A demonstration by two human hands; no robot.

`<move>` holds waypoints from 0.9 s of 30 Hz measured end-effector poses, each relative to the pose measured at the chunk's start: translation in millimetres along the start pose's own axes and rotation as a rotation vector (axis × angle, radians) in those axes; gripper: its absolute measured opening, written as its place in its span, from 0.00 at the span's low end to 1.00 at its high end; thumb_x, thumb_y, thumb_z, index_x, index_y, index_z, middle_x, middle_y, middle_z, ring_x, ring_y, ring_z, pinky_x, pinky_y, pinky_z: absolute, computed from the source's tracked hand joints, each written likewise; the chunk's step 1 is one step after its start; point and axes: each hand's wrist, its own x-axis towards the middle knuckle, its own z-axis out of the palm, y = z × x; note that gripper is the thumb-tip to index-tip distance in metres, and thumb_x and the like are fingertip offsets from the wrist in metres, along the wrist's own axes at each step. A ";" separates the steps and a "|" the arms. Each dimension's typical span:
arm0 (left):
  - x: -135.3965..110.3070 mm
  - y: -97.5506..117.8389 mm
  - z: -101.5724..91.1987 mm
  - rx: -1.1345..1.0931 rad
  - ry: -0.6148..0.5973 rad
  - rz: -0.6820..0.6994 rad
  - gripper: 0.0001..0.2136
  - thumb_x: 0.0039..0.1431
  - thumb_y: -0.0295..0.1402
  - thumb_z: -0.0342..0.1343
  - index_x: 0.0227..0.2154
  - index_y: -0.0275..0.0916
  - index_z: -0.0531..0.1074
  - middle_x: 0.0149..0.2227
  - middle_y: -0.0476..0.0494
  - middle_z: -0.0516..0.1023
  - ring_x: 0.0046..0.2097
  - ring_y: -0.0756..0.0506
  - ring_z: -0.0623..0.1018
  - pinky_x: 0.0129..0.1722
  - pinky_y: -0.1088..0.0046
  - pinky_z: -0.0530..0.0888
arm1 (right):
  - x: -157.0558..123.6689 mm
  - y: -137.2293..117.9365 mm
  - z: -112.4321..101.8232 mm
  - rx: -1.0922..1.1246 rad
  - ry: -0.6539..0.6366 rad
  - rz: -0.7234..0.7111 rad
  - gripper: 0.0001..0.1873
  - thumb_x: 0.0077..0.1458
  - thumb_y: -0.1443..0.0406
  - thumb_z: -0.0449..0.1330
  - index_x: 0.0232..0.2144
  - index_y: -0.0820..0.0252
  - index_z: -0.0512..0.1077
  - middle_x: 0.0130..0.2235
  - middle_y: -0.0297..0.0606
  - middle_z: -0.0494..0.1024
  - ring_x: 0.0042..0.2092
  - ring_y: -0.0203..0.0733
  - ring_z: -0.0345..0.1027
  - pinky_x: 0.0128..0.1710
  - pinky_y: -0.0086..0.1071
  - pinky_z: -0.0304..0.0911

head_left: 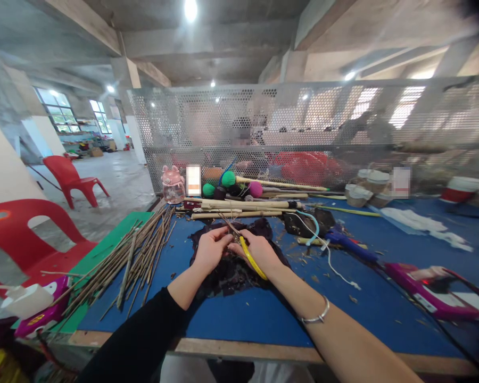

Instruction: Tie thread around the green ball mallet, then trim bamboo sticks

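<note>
My right hand [261, 249] is closed around scissors with a yellow handle [253, 260]. Their narrow blades point away to the upper left, past the fingertips of my left hand [211, 250]. The left fingers are bent and pinched close to the blades; a small brownish bit shows between the two hands, too small to name. Both hands are above a crumpled dark cloth [228, 287] on the blue tabletop [239, 319]. A bundle of thin brown sticks [138, 252] lies to the left of the cloth.
Thicker pale sticks [247, 205] lie behind my hands, near green and pink balls [256, 189]. A blue glue gun [353, 244] and a purple power strip [419, 287] are at right. A pink-lidded bottle [173, 186] stands before the perforated metal screen [303, 117]; red chairs [35, 234] at left.
</note>
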 end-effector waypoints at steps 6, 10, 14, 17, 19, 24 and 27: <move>-0.9 0.5 1.9 -0.096 -0.038 -0.001 0.19 0.46 0.34 0.58 0.43 0.34 0.73 0.27 0.47 0.75 0.20 0.55 0.65 0.17 0.79 0.63 | -1.5 -0.5 0.5 -0.064 0.028 -0.038 0.26 0.47 0.46 0.56 0.42 0.55 0.65 0.36 0.40 0.74 0.37 0.43 0.70 0.33 0.29 0.58; -0.9 -0.6 1.5 -0.074 -0.058 -0.001 0.17 0.46 0.35 0.58 0.39 0.33 0.75 0.25 0.47 0.75 0.19 0.55 0.64 0.16 0.79 0.62 | -1.4 -0.5 0.7 -0.078 0.026 -0.068 0.26 0.46 0.47 0.58 0.42 0.57 0.65 0.38 0.40 0.73 0.41 0.43 0.68 0.36 0.30 0.58; -0.3 -1.9 0.2 -0.019 -0.056 0.022 0.15 0.46 0.34 0.57 0.39 0.35 0.76 0.26 0.48 0.76 0.20 0.55 0.64 0.19 0.79 0.64 | -1.1 -1.4 0.3 -0.066 0.033 -0.033 0.22 0.48 0.48 0.56 0.40 0.56 0.66 0.35 0.39 0.74 0.35 0.41 0.68 0.31 0.28 0.57; 0.7 -3.6 -0.6 0.019 -0.038 0.045 0.16 0.46 0.33 0.58 0.40 0.36 0.75 0.29 0.48 0.78 0.21 0.54 0.66 0.21 0.79 0.66 | -0.4 -0.4 0.7 -0.066 0.046 -0.012 0.21 0.48 0.48 0.56 0.38 0.56 0.67 0.32 0.38 0.74 0.31 0.40 0.68 0.28 0.27 0.56; 2.0 -5.5 -1.1 0.025 -0.035 0.052 0.17 0.46 0.33 0.58 0.41 0.36 0.75 0.28 0.48 0.78 0.21 0.54 0.67 0.22 0.78 0.66 | 0.1 1.2 1.3 -0.057 0.050 -0.013 0.21 0.48 0.48 0.56 0.37 0.55 0.68 0.30 0.38 0.75 0.30 0.40 0.69 0.28 0.27 0.56; 4.0 -5.8 -1.2 0.000 -0.032 0.044 0.15 0.46 0.31 0.57 0.40 0.37 0.76 0.29 0.48 0.78 0.21 0.54 0.68 0.23 0.78 0.67 | 0.5 3.7 1.9 0.019 0.016 -0.003 0.20 0.50 0.48 0.54 0.38 0.54 0.69 0.30 0.38 0.76 0.31 0.41 0.71 0.29 0.28 0.58; 2.7 -1.7 0.0 -0.017 0.009 0.005 0.13 0.47 0.29 0.57 0.38 0.36 0.76 0.31 0.46 0.79 0.23 0.54 0.70 0.24 0.78 0.69 | -0.4 1.4 1.0 0.015 -0.002 0.028 0.20 0.51 0.48 0.54 0.38 0.54 0.69 0.29 0.37 0.76 0.31 0.42 0.71 0.29 0.28 0.58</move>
